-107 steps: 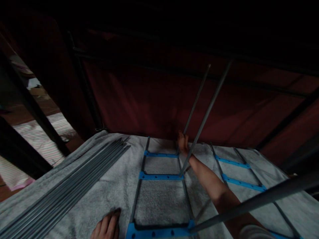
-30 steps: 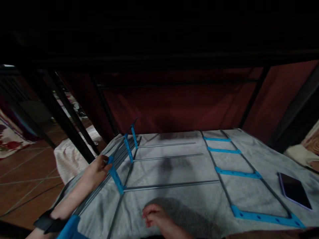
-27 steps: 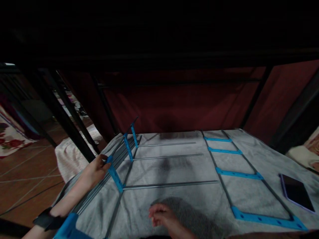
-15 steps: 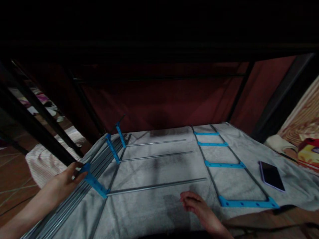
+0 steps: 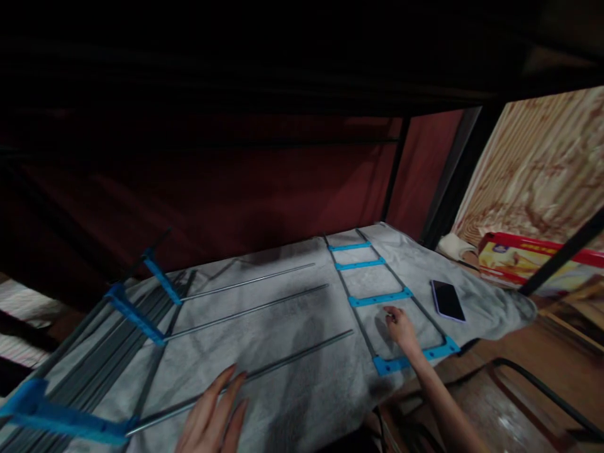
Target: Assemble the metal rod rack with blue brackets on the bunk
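Observation:
My left hand (image 5: 212,415) is at the lower middle, fingers stretched out over the nearest metal rod (image 5: 302,357); I cannot tell whether it touches the rod. My right hand (image 5: 401,329) hovers above the right-hand frame, fingers loosely bent with a small gap between the tips. That frame has grey side rods and several blue plastic crossbars (image 5: 381,297). On the left stands another frame with upright blue brackets (image 5: 136,318). Three metal rods, including the middle one (image 5: 250,310), run from it toward the right-hand frame, their right ends free.
A pale grey cloth (image 5: 283,321) lies beneath the parts. More grey tubes (image 5: 101,358) are bundled at the left. A phone (image 5: 448,301) lies right of the frame. Beyond are a red and yellow box (image 5: 528,261), black metal posts and a stool (image 5: 519,402).
My left hand has let go of the near blue bracket and moved right, over the nearest rod. My right hand has moved up and right to the right-hand frame. The view has swung right.

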### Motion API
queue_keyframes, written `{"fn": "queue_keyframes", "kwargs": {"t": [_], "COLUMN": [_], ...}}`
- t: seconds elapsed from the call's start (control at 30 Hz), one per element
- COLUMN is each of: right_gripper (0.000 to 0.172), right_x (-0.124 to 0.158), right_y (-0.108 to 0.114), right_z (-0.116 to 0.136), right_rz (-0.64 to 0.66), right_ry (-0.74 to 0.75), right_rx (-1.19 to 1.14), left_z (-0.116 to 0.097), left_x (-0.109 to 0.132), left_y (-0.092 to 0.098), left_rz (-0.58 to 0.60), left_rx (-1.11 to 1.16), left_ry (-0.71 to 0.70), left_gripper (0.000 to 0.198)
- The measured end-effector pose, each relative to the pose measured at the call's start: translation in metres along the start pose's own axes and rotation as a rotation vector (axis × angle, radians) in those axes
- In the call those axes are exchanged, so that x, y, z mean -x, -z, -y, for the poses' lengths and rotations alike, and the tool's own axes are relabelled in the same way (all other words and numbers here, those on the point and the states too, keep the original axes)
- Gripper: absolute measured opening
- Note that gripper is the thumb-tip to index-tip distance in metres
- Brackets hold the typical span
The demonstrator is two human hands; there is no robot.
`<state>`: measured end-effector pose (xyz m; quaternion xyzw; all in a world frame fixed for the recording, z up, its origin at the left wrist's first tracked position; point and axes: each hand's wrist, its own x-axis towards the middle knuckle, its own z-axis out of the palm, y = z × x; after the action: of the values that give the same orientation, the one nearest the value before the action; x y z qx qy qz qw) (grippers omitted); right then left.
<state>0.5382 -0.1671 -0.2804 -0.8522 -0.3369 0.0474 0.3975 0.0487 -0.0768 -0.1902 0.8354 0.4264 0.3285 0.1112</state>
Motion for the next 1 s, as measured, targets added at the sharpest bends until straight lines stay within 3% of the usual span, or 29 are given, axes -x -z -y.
{"fn": "queue_keyframes", "kwargs": {"t": [0.07,0.17,0.3,0.4,0.53,0.67,0.8,1.0], "right_gripper": [0.04,0.038,0.037,0.033,0.031,0.024,0.012,0.015], "right_x": [-0.008,-0.015,-0.019,-0.018,-0.017,-0.023,-0.035,-0.05], "right_y": [0.007,0.02,0.04,0.052,0.06,0.068,0.081,0.12], "right_z": [-0.006,-0.021,-0.046,-0.057,-0.059,-0.055,-0.051,-0.036], "right_rz": [-0.004,-0.009,-0.088,-0.068,-0.059,-0.022,0.089,0.339], "right_ry": [0.025,0.038,0.001,-0.081,-0.184,-0.243,-0.254,-0.291], "right_rx": [0.15,0.32,0.539,0.662,0.69,0.453,0.282,-0.132], "left_z": [-0.01,-0.013,-0.011,-0.011,-0.014,-0.023,-0.029,-0.028], "left_x": [-0.009,-0.025,-0.039,-0.043,-0.046,-0.055,-0.065,-0.064], "left_y": [-0.043,-0.091,-0.132,-0.152,-0.168,-0.172,-0.176,-0.177], "left_rz": [0.063,0.163,0.274,0.374,0.437,0.484,0.587,0.69], "left_rx": [0.029,0.065,0.021,-0.044,-0.095,-0.12,-0.088,-0.166], "left_ry": [0.034,0.004,-0.075,-0.102,-0.117,-0.11,-0.134,-0.135], "left_gripper": [0.043,0.042,0.041,0.043,0.043,0.043,0.048,0.066]}}
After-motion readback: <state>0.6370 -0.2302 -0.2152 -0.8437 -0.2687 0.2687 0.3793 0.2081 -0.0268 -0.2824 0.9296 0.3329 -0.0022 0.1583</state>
